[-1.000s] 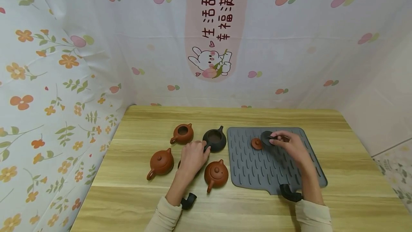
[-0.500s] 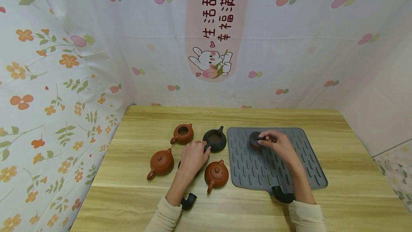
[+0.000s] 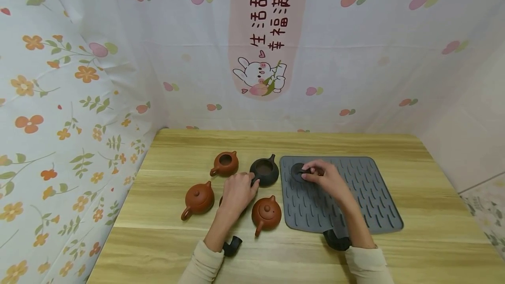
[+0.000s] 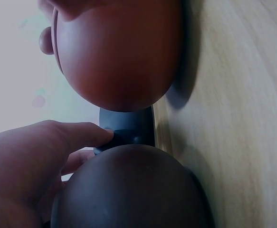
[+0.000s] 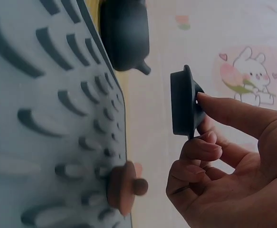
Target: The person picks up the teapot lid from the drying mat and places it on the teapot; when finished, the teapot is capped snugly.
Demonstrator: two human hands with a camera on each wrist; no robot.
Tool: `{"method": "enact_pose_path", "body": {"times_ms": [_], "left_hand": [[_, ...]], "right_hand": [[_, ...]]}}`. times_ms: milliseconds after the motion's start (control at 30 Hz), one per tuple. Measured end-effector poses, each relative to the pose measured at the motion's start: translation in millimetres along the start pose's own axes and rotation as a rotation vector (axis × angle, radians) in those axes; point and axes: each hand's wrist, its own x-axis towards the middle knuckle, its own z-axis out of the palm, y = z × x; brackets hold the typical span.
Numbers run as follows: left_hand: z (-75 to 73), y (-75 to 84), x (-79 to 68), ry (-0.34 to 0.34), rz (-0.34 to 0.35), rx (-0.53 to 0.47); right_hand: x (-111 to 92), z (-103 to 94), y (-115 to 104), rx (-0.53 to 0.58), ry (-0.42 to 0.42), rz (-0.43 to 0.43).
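My left hand (image 3: 238, 192) holds the handle of a lidless black teapot (image 3: 272, 179), which stands on the table left of the mat. In the left wrist view, thumb and fingers meet the black teapot (image 4: 128, 123) behind a dark brown rounded body (image 4: 133, 190). From the head view this dark body is mostly covered by the hand. Above the grey mat's left part, my right hand (image 3: 325, 179) pinches a black teapot lid (image 3: 296, 172) by its knob. The right wrist view has the lid (image 5: 182, 102) tilted up off the mat, near a small orange-brown lid (image 5: 121, 187).
The ridged grey drying mat (image 3: 347, 209) covers the table's right side. An orange-brown lidless teapot (image 3: 230, 171) stands at the back left. Two lidded ones, a left teapot (image 3: 199, 205) and a front teapot (image 3: 266, 220), flank the left forearm. Patterned cloth (image 3: 189, 78) hangs behind the table.
My right hand has carried the black lid leftward across the mat, passing over the orange-brown lid, toward the black teapot. The left hand has stayed on the handle.
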Motion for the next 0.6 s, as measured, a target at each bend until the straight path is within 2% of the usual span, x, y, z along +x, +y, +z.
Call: {"method": "enact_pose_path", "body": {"times_ms": [600], "left_hand": [[-0.3, -0.1, -1.2, 0.015, 0.005, 0.001]], "right_hand": [[21, 24.5, -16, 0.015, -0.067, -0.023]]}}
